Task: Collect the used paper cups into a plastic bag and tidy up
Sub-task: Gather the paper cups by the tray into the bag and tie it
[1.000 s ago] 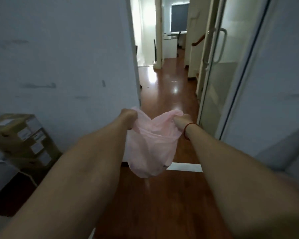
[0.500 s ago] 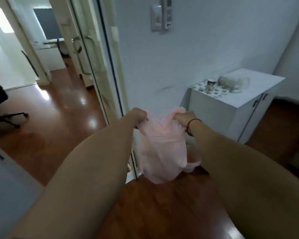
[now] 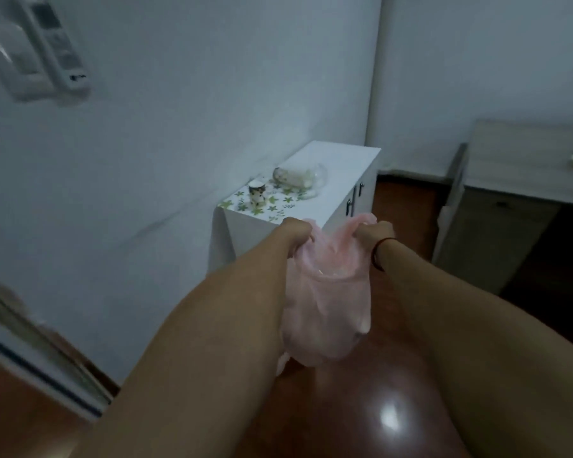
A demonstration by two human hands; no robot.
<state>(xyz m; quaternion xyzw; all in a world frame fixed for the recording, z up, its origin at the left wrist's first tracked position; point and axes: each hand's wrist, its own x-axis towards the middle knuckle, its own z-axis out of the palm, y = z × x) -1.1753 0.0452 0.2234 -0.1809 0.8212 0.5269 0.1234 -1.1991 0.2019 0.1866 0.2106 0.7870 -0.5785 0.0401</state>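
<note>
I take this for the collecting step, with the bag held ready for the next cup. The wooden floor runs ahead to a grey desk at far right and a white cabinet against the wall. The pink plastic bag hangs between my forearms above the floor, just short of the cabinet, with its mouth pulled wide. Something pale shows inside, likely cups. My left grip is clamped on one handle and my right grip on the other. A small patterned cup stands on the cabinet's leaf-print end; I cannot tell whether it is paper. Next, I judge, one grip frees itself to drop that cup in.
</note>
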